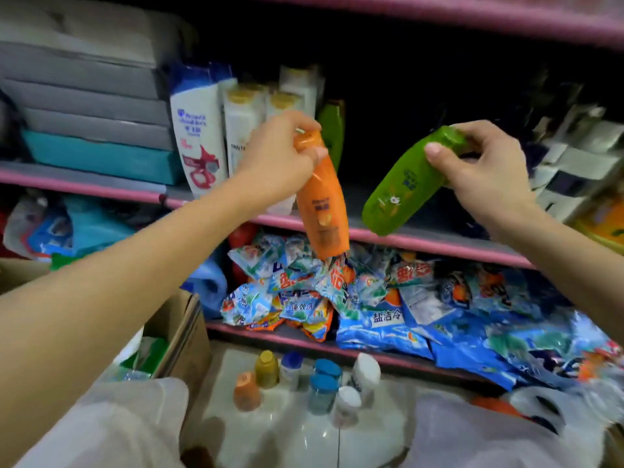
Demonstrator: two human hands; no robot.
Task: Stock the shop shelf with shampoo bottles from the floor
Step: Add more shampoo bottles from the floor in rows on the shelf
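The left hand (273, 157) grips the cap end of an orange shampoo bottle (322, 204), fingers curled round its neck; the bottle hangs nearly upright at the centre of the frame, its base below the pink front edge of the shelf (422, 239). The right hand (479, 170) pinches the cap end of a green shampoo bottle (401, 187), thumb on the near side and fingers curled over the top; this bottle tilts, base down-left, just above the same edge. The two bottles are near each other but apart.

Behind them the shelf board lies dark and open from the centre toward the right. At upper centre-left stand a white-and-blue bottle (199, 136), white bottles with yellow caps (243, 126) and another green bottle (332, 126). Grey and teal boxes (91, 106) are stacked at upper left.

The lower shelf is heaped with blue detergent packets (388, 298). On the floor (236, 427) at bottom centre stand more bottles (297, 380), close together, beside a cardboard box (182, 336) at lower left.
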